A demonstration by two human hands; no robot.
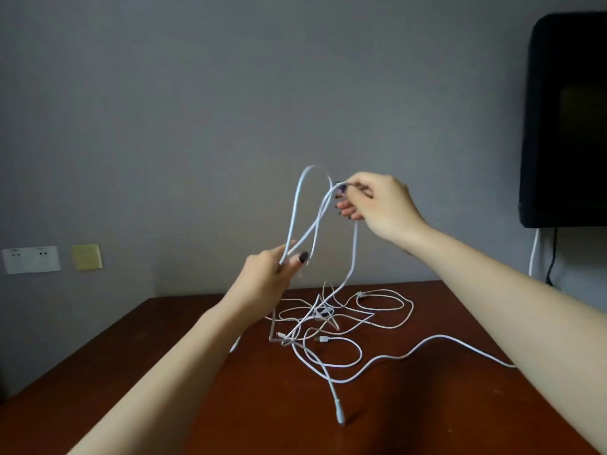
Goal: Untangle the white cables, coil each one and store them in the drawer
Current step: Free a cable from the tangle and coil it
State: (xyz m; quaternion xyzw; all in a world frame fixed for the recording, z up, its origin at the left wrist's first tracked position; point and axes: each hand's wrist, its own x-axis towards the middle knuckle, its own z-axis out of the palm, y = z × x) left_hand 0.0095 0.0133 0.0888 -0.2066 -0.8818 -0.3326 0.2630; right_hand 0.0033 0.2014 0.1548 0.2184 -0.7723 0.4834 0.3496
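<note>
A tangle of thin white cables (331,318) lies on the brown wooden table (427,405). A thicker white cable (295,205) is lifted above it in a tall loop. My left hand (266,277) grips the lower strands of that loop. My right hand (377,205), higher and to the right, pinches the cable near the loop's top. From my right hand one strand hangs down into the tangle. Another length of the thick cable runs across the table to its right edge, and one plug end (340,410) lies near the front. No drawer is in view.
A grey wall stands behind the table. Wall sockets (31,259) and a yellow plate (87,256) sit low on the left. A black screen (565,123) hangs at the upper right with cords (533,254) dangling below it.
</note>
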